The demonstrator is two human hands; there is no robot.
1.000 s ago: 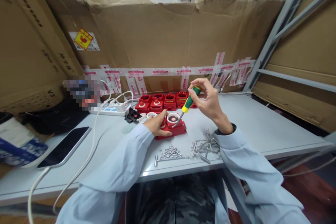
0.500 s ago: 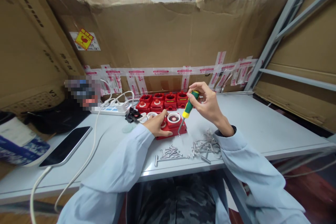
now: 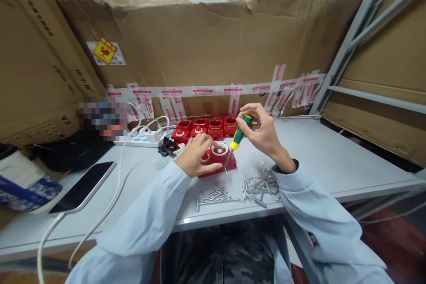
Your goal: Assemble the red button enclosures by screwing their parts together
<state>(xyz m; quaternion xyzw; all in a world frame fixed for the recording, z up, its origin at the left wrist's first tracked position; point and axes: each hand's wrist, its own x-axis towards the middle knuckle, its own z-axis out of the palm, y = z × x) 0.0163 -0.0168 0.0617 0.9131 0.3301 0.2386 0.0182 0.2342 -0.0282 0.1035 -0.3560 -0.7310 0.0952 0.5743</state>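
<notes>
Wrapped round a green-and-yellow screwdriver (image 3: 238,133), my right hand (image 3: 261,128) is closed above the table. The tool points down, and a small screw seems to be at its tip, just in front of a red box (image 3: 229,163). That box carries a white ring (image 3: 220,149) with a dark centre. My left hand (image 3: 198,155) lies over the box's left part, its fingers apart, with a fingertip by the ring and the thumb along the front. Nearer the table's edge are loose screws (image 3: 216,193) and a T-shaped metal tool (image 3: 218,201).
Several red housings (image 3: 215,129) stand in rows behind. To the left are a power strip (image 3: 144,140), black parts (image 3: 167,147) and a phone (image 3: 84,186) with a cable. Right of the screws lies a tangle of metal pieces (image 3: 262,184). Cardboard (image 3: 206,44) walls the back.
My left hand has shifted slightly left and up, and its fingers now reach toward the white ring. My right hand and the screwdriver have hardly moved.
</notes>
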